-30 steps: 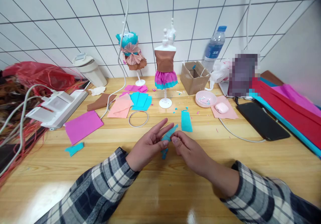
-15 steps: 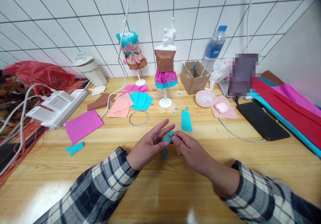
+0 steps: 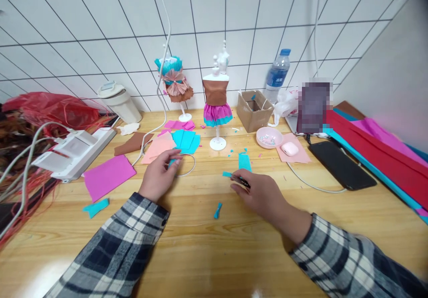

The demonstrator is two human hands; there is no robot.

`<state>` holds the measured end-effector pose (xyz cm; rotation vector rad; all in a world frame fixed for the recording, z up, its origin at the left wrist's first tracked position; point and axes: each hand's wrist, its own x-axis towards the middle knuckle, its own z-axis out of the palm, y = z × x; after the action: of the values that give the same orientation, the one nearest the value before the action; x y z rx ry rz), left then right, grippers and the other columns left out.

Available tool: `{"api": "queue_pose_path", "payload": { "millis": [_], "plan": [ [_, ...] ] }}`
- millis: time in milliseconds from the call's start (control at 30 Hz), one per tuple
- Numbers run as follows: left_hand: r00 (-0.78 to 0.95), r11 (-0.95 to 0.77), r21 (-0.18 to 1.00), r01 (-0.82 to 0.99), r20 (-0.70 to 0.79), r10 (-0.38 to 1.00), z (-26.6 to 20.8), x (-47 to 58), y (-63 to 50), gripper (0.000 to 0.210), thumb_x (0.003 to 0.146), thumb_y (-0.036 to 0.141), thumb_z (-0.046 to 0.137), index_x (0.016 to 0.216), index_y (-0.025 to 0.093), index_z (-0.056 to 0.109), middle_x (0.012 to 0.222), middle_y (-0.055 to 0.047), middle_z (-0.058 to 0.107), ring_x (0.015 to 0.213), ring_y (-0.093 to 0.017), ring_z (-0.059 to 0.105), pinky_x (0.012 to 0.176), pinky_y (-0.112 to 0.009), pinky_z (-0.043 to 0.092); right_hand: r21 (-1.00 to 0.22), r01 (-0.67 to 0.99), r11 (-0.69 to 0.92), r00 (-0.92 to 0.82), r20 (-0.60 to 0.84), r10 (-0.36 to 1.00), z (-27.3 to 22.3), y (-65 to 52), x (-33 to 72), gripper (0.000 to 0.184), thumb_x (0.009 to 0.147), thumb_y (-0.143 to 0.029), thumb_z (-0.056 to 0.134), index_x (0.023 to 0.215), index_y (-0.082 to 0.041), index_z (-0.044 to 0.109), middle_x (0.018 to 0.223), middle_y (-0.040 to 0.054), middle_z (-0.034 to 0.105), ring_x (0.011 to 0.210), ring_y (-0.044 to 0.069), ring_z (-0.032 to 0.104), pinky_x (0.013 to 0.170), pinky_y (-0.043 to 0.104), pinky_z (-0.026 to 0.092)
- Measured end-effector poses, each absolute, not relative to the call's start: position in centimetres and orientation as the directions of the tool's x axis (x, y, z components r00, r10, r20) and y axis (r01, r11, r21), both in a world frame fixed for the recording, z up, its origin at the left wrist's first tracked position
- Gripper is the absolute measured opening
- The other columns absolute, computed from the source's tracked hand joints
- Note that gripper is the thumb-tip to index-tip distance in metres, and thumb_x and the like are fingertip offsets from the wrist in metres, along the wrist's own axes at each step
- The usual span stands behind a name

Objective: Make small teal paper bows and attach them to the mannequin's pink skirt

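Left fingers (image 3: 172, 169) withdrawn, pinching blue scrap (image 3: 171, 161) | right fingers (image 3: 240, 190) clasping dark tool (image 3: 241, 181) | blue bow (image 3: 218, 210), narrow-waisted

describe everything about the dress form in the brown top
The white dress form, upright and headless with a knobbed neck, looks like plastic. It wears a smooth brown strapless top and a gathered magenta skirt hemmed in turquoise. A thin post and round base hold it on the wooden table, before the tiled wall.

Power strip (image 3: 94, 149) and lidded cup (image 3: 122, 105) at left, bottle (image 3: 278, 76) by tiled wall (image 3: 209, 6), black phone (image 3: 341, 165) right of earbud case (image 3: 289, 149).
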<state>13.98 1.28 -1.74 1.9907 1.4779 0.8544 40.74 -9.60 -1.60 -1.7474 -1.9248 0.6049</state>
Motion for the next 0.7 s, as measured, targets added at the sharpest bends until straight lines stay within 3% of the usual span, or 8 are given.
{"api": "queue_pose_path", "payload": {
  "millis": [133, 233, 300, 400, 467, 567, 633, 700],
  "plan": [
    [0.288, -0.332, 0.544, 0.771, 0.167, 0.943, -2.5, 13.7, 1.6, 0.041, 0.090, 0.043, 0.045, 0.119, 0.019, 0.061, 0.121, -0.011, 0.065, 0.108, -0.027, 0.058, 0.093, -0.041, 0.043, -0.576, 0.814, 0.077, -0.022, 0.101, 0.995, -2.0, -9.1, 41.1, 0.015, 0.088, -0.033, 0.050, 0.094, -0.024, 0.060, 0.082, 0.0010, 0.070, 0.069, 0.018, 0.063, 0.060, 0.027, 0.037],
    [0.315, -0.393, 0.388, 0.834, 0.250, 0.916, -2.3, 13.6, 1.4, 0.038, 0.089, 0.041, 0.047, 0.117, 0.023, 0.064, 0.135, -0.010, 0.055, 0.123, -0.032, 0.046, 0.102, -0.048, 0.033, -0.504, 0.863, 0.049, -0.006, 0.087, 0.996, -2.1, -8.7, 41.2, 0.021, 0.090, -0.036, 0.049, 0.105, -0.027, 0.060, 0.087, 0.0024, 0.072, 0.073, 0.020, 0.064, 0.060, 0.028, 0.036],
    [0.290, -0.386, 0.361, 0.849, 0.292, 0.911, -2.0, 13.7, 1.2, 0.035, 0.088, 0.040, 0.050, 0.114, 0.024, 0.066, 0.132, -0.009, 0.056, 0.122, -0.032, 0.046, 0.102, -0.049, 0.032, -0.411, 0.911, 0.025, -0.013, 0.032, 0.999, -2.1, -8.4, 41.1, 0.025, 0.090, -0.038, 0.049, 0.111, -0.029, 0.060, 0.089, 0.0045, 0.072, 0.075, 0.023, 0.065, 0.059, 0.029, 0.035],
    [0.288, -0.430, 0.432, 0.793, 0.356, 0.889, -1.4, 14.5, 0.3, 0.030, 0.087, 0.038, 0.052, 0.106, 0.023, 0.070, 0.115, -0.009, 0.063, 0.112, -0.029, 0.052, 0.099, -0.046, 0.036, -0.297, 0.955, -0.006, -0.002, -0.025, 1.000, -2.2, -8.1, 40.5, 0.022, 0.090, -0.039, 0.049, 0.101, -0.026, 0.062, 0.082, 0.0073, 0.071, 0.069, 0.023, 0.064, 0.056, 0.029, 0.031],
    [0.318, -0.471, 0.553, 0.687, 0.353, 0.880, -1.0, 15.5, -0.7, 0.027, 0.087, 0.037, 0.053, 0.098, 0.021, 0.071, 0.104, -0.008, 0.066, 0.103, -0.026, 0.057, 0.094, -0.041, 0.041, -0.289, 0.957, -0.020, 0.014, -0.021, 1.000, -2.2, -8.1, 40.1, 0.020, 0.091, -0.038, 0.047, 0.093, -0.024, 0.063, 0.077, 0.0071, 0.069, 0.066, 0.021, 0.062, 0.055, 0.028, 0.029],
    [0.351, -0.354, 0.781, 0.515, 0.184, 0.918, -0.5, 17.4, -2.4, 0.026, 0.084, 0.039, 0.056, 0.083, 0.018, 0.072, 0.088, -0.009, 0.069, 0.086, -0.023, 0.062, 0.079, -0.035, 0.048, -0.468, 0.883, -0.031, 0.022, -0.026, 0.999, -2.2, -8.3, 39.8, 0.020, 0.089, -0.039, 0.048, 0.088, -0.024, 0.062, 0.069, 0.0029, 0.065, 0.062, 0.018, 0.058, 0.053, 0.026, 0.029],
    [0.364, -0.235, 0.870, 0.433, 0.070, 0.929, -0.4, 18.6, -3.4, 0.026, 0.082, 0.039, 0.059, 0.086, 0.018, 0.073, 0.089, -0.008, 0.072, 0.084, -0.023, 0.063, 0.076, -0.035, 0.048, -0.621, 0.783, -0.032, 0.016, -0.032, 0.999, -2.1, -8.5, 39.8, 0.023, 0.089, -0.042, 0.048, 0.088, -0.023, 0.062, 0.064, 0.0002, 0.062, 0.059, 0.016, 0.055, 0.053, 0.025, 0.032],
    [0.353, -0.164, 0.905, 0.393, 0.017, 0.936, -0.5, 19.3, -3.9, 0.025, 0.081, 0.038, 0.061, 0.089, 0.018, 0.073, 0.090, -0.007, 0.073, 0.085, -0.023, 0.064, 0.076, -0.034, 0.048, -0.640, 0.769, -0.007, 0.009, 0.000, 1.000, -2.0, -8.7, 40.0, 0.025, 0.090, -0.043, 0.047, 0.093, -0.024, 0.063, 0.067, 0.0004, 0.064, 0.060, 0.016, 0.056, 0.054, 0.025, 0.033]
  ]
}}
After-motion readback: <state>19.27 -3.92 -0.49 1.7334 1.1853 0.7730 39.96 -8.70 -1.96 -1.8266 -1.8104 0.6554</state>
